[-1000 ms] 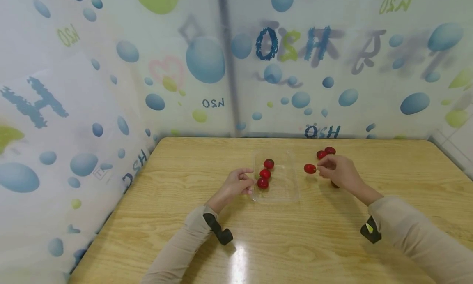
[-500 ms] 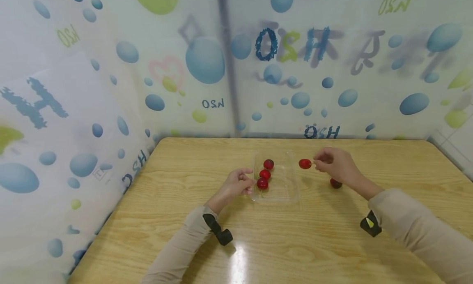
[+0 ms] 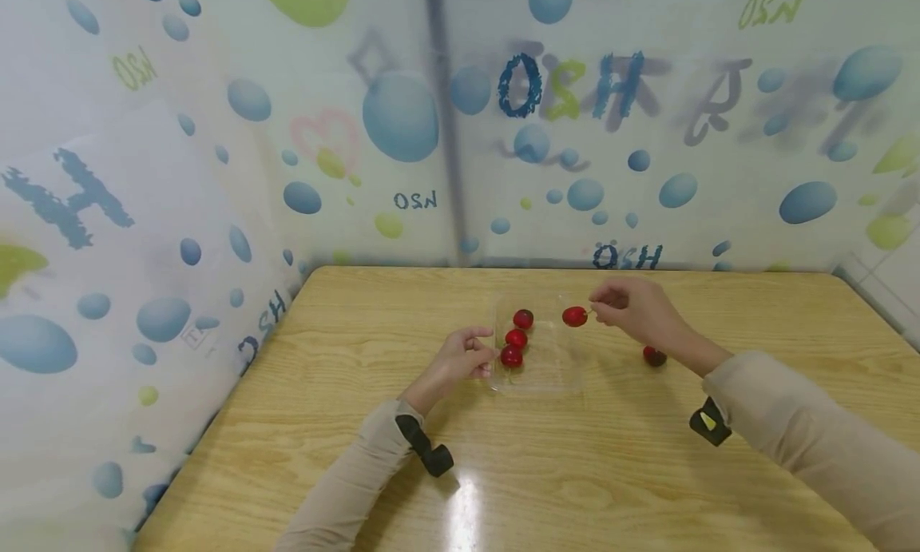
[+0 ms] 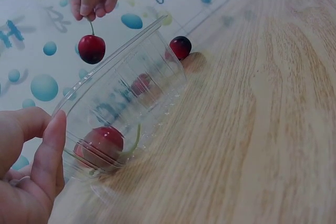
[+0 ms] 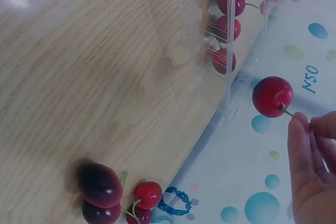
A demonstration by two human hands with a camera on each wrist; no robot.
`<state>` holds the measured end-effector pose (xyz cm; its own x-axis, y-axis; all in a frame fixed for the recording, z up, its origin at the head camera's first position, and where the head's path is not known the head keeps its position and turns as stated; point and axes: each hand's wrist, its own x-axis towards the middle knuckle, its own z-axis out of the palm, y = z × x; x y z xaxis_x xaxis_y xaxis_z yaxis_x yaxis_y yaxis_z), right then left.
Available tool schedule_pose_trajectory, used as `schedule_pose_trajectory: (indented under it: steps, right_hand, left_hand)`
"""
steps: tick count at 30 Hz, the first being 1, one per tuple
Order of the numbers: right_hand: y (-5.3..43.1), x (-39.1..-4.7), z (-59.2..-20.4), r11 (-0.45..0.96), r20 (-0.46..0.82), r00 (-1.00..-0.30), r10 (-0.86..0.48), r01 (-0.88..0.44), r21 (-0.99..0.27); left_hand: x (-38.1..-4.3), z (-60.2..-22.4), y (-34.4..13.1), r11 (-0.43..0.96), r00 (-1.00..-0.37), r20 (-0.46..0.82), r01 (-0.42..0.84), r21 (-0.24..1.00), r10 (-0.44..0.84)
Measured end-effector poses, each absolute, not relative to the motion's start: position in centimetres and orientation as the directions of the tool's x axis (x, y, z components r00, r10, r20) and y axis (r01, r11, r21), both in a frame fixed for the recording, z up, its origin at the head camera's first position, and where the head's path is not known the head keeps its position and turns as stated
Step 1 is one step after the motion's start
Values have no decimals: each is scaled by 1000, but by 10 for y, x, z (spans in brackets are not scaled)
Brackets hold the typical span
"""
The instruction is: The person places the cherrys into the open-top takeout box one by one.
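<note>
My right hand (image 3: pixel 640 312) pinches a red cherry (image 3: pixel 575 316) by the tip of its green stem. The fruit dangles from the fingertips, overlapping the right rim of a clear plastic container (image 3: pixel 557 376) in the head view. In the right wrist view the held cherry (image 5: pixel 272 96) hangs beside the container wall. My left hand (image 3: pixel 460 356) grips the container's left rim between thumb and fingers. Inside, along the left side, three cherries (image 3: pixel 516 339) lie in a row.
On the wooden table (image 3: pixel 589 480), a dark cherry (image 3: pixel 654 355) lies right of the container. The right wrist view shows several loose cherries (image 5: pixel 100 184), some hidden behind the right hand in the head view. A patterned wall covering (image 3: pixel 496 176) stands behind the table.
My right hand has carried the cherry leftward from the loose ones to the container's right rim. The left hand and container have stayed put.
</note>
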<state>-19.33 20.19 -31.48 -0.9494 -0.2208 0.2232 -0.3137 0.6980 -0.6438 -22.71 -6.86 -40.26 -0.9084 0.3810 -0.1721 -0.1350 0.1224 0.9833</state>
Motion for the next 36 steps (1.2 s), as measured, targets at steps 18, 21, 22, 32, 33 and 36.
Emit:
schedule_pose_trajectory:
  steps: [18,21,22,32,33,36]
  right_hand:
    - [176,-206,-311,677,225,-932,-285,-362,-641]
    - [172,-208,-311,671,208,-934,-290,-354,-652]
    - [170,-209,-311,665,195,-937,-289,-343,-663]
    - [155,-221,-316,556,91,-952,-292,-247,-794]
    - [153,-222,-317,547,81,-953,-291,-235,-804]
    - [148,-224,-318,525,44,-959,-280,-191,-829]
  left_hand:
    - [-227,-404,-68,123,-910,-175,-139,983,376]
    - [-227,-403,-68,123,-911,-176,-139,983,374]
    - [-227,-403,-68,123,-911,-175,-139,983,373]
    - [-226,-402,-68,123,-911,-177,-140,982,372]
    - [-226,-402,-68,123,-911,-176,-140,983,373]
    - [-227,-402,-68,121,-911,-182,-147,982,369]
